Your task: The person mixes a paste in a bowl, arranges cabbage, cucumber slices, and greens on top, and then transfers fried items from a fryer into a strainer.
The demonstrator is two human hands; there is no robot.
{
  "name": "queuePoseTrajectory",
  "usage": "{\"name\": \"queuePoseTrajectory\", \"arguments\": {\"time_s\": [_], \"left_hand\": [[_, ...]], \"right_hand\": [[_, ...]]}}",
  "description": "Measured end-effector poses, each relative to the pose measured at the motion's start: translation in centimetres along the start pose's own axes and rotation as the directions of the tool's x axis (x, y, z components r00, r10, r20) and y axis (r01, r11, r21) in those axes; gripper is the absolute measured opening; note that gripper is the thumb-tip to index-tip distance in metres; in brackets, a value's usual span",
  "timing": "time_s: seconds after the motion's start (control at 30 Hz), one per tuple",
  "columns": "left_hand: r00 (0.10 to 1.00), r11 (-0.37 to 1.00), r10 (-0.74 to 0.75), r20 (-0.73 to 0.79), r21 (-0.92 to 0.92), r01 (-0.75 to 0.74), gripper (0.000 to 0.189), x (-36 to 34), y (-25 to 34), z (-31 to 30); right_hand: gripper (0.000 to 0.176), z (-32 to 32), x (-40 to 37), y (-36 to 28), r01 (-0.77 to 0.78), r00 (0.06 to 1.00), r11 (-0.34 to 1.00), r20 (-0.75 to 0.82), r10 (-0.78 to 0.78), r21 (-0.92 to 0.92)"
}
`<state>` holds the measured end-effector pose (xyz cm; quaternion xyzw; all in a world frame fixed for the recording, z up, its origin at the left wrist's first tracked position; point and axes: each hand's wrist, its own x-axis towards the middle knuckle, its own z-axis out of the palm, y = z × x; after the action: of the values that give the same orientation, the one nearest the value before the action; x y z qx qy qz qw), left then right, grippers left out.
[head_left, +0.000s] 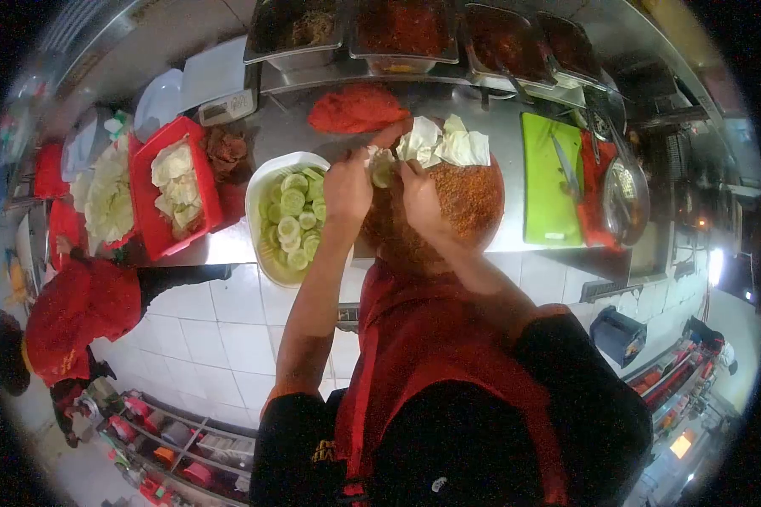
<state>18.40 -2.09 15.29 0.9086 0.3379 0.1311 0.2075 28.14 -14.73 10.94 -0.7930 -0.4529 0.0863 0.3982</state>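
Over the left part of a round pan of reddish-brown grainy food (pixel 469 198), my left hand (pixel 347 188) and my right hand (pixel 419 196) are close together. Between them is a pale green piece (pixel 382 168), pinched at its sides by the fingers of both hands. What exactly it is cannot be made out. White leafy pieces (pixel 461 144) lie at the pan's far edge, just beyond my right hand. A white tub (pixel 257 221) of sliced cucumber (pixel 292 203) stands left of my left forearm. A red cloth (pixel 357 110) lies behind my hands.
Left are a red basket (pixel 210 203) with pale leaves and a scale (pixel 228 108). Right are a green board (pixel 537 182), a knife (pixel 566 167) and a metal lid (pixel 626 203). Food trays (pixel 403 61) line the back. A person in red (pixel 84 317) stands far left.
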Motion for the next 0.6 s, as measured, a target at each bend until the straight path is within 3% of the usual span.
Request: {"name": "queuePoseTrajectory", "arguments": {"time_s": [0.13, 0.2, 0.27, 0.33, 0.37, 0.43, 0.53, 0.6], "left_hand": [[0.992, 0.992, 0.118, -0.037, 0.047, -0.116, 0.030, -2.3, -0.3, -0.9], [0.984, 0.962, 0.177, 0.003, 0.212, -0.174, 0.036, -2.8, 1.1, -0.2], [0.982, 0.954, 0.187, 0.018, 0.236, -0.186, 0.036, -2.5, 1.3, 2.0], [0.984, 0.915, 0.175, 0.035, 0.364, -0.176, 0.033, -2.1, 1.5, 3.2], [0.982, 0.916, 0.188, -0.007, 0.362, -0.173, 0.031, -2.0, 1.4, 3.4], [0.980, 0.909, 0.197, -0.004, 0.376, -0.181, 0.031, -1.8, 1.2, 3.7], [0.980, 0.916, 0.197, 0.001, 0.357, -0.184, 0.030, -1.9, 0.9, 3.3], [0.981, 0.928, 0.195, 0.000, 0.324, -0.184, 0.029, -1.7, 1.4, 1.7]], "right_hand": [[0.039, -0.8, -0.4, 0.0, 0.001, 0.999, 1.000, 0.054, -0.001, -0.007], [0.043, -1.1, -0.5, 0.3, 0.048, 0.996, 0.998, 0.071, -0.045, -0.036], [0.047, -1.0, -0.4, 0.5, 0.094, 0.992, 0.993, 0.085, -0.088, -0.066], [0.048, -0.7, -0.2, 0.6, 0.126, 0.990, 0.974, 0.084, -0.112, -0.190], [0.048, -1.0, 0.0, 0.4, 0.126, 0.990, 0.974, 0.083, -0.112, -0.189], [0.048, -1.5, 0.4, 0.2, 0.129, 0.972, 0.924, 0.228, -0.047, -0.359], [0.045, -1.2, 0.8, 0.7, 0.181, 0.973, 0.897, 0.204, -0.105, -0.404], [0.043, -1.3, 1.3, 0.4, 0.156, 0.971, 0.897, 0.230, -0.063, -0.414]]}}
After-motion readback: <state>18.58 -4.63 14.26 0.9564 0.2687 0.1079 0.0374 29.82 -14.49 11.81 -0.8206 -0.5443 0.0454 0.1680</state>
